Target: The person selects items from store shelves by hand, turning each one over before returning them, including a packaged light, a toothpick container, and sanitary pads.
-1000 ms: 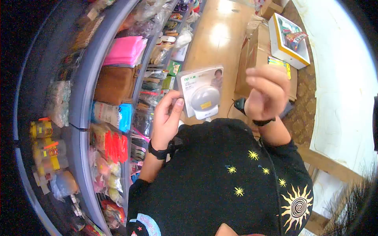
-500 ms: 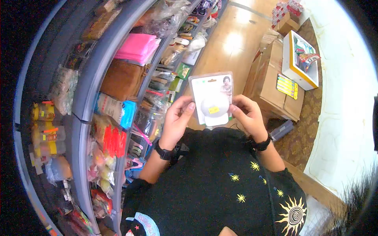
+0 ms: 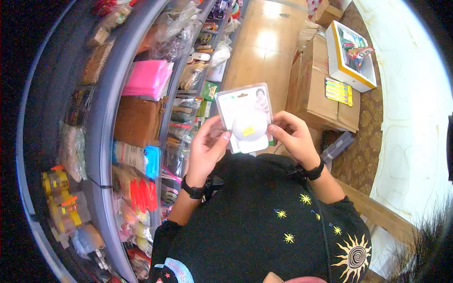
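In front of my chest I hold a white blister pack (image 3: 231, 108) with a clear plastic shell, a rounded white item inside and a yellow price sticker. A small picture of a person is printed in its upper right corner. My left hand (image 3: 207, 148) pinches the pack's lower left edge, thumb on the front. On the opposite edge my right hand (image 3: 295, 137) grips it the same way. The pack is tilted slightly, and the fingers behind it are hidden.
Grey shelves (image 3: 101, 155) packed with bagged goods run along the left, with pink packets (image 3: 146, 79) among them. To the right stands a large cardboard box (image 3: 316, 75), carrying a white box (image 3: 347, 59) and a yellow card of pens (image 3: 338, 92). Wooden floor (image 3: 262, 52) stretches ahead.
The pack has shifted slightly left in view and tilted a little more, still held by both hands. The shelves and boxes have shifted in view as the camera turned.
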{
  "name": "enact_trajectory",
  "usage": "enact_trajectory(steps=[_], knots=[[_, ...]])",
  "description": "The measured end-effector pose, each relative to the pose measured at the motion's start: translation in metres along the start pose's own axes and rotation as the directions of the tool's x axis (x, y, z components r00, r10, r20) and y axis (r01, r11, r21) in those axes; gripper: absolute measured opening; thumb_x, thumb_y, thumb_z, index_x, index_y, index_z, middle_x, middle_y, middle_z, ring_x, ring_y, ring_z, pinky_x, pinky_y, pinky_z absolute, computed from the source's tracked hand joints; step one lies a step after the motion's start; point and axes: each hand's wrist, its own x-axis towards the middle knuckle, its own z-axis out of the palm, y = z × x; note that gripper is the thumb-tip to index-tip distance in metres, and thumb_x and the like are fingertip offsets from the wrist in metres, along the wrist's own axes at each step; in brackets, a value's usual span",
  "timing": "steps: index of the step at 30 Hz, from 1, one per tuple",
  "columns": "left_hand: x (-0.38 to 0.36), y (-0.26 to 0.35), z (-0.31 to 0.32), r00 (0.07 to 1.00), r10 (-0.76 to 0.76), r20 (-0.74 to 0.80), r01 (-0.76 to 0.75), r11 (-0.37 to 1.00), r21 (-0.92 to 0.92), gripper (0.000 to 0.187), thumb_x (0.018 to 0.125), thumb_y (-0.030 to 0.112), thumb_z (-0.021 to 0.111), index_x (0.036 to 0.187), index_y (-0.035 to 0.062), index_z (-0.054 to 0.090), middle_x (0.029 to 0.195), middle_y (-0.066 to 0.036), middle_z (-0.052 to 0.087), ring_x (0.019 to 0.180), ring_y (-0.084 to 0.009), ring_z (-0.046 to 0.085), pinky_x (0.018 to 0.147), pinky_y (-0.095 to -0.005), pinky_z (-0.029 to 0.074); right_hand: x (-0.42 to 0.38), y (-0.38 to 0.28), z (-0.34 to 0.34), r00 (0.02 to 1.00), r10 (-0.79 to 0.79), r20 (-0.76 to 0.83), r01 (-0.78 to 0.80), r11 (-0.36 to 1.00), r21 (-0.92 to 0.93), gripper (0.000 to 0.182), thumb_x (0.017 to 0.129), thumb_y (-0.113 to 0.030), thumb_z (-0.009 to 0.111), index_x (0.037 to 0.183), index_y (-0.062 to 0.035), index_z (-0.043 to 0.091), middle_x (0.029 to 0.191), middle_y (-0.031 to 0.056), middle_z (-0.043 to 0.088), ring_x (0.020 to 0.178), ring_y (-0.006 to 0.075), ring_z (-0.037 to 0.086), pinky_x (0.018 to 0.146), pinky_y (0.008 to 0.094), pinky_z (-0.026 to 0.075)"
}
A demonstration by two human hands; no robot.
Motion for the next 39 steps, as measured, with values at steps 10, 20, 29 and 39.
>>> enact_trajectory(steps=[10, 20, 29, 39], knots=[[0.078, 0.026, -0.049, 0.996, 0.091, 0.011, -0.091, 0.996, -0.011, 0.046, 0.095, -0.001, 0.068, 0.138, -0.0036, 0.053, 0.128, -0.011, 0.066, 0.115, -0.0181, 0.064, 0.096, -0.0329, 0.052, 0.082, -0.042, 0.01, 0.999, -0.029, 0.02, 0.031, 0.997, -0.076, 0.02, 0.097, -0.019, 0.071, 0.103, -0.0009, 0.067, 0.084, 0.002, 0.07, 0.071, 0.0073, 0.064, 0.065, 0.0234, 0.052], [0.155, 0.069, -0.106, 0.913, 0.408, 0.008, -0.404, 0.9, 0.162, 0.057, 0.078, 0.016, 0.086, 0.125, -0.0083, 0.063, 0.101, -0.013, 0.069, 0.078, -0.0162, 0.066, 0.07, -0.0294, 0.052, 0.148, -0.115, 0.038, 1.0, -0.021, -0.017, 0.021, 1.0, 0.016, 0.019, 0.094, -0.015, 0.074, 0.103, 0.0007, 0.069, 0.086, 0.0028, 0.072, 0.077, 0.0084, 0.066, 0.07, 0.0243, 0.052], [0.191, 0.088, -0.106, 0.866, 0.494, 0.08, -0.5, 0.856, 0.128, 0.062, 0.075, 0.017, 0.09, 0.125, -0.0101, 0.065, 0.107, -0.019, 0.072, 0.079, -0.0174, 0.069, 0.071, -0.0294, 0.053, 0.185, -0.133, 0.019, 0.964, -0.26, 0.05, 0.263, 0.963, -0.061, 0.019, 0.085, -0.013, 0.08, 0.096, 0.0008, 0.072, 0.082, 0.0079, 0.073, 0.071, 0.0131, 0.069, 0.066, 0.0264, 0.053], [0.202, 0.104, -0.087, 0.851, 0.525, 0.037, -0.52, 0.829, 0.207, 0.063, 0.074, 0.027, 0.093, 0.117, -0.0123, 0.069, 0.107, -0.02, 0.074, 0.087, -0.0205, 0.071, 0.079, -0.0318, 0.054, 0.214, -0.145, -0.01, 0.928, -0.338, 0.155, 0.352, 0.933, -0.072, 0.019, 0.083, -0.012, 0.082, 0.095, -0.0003, 0.074, 0.08, 0.0075, 0.073, 0.069, 0.0128, 0.069, 0.064, 0.0256, 0.054]])
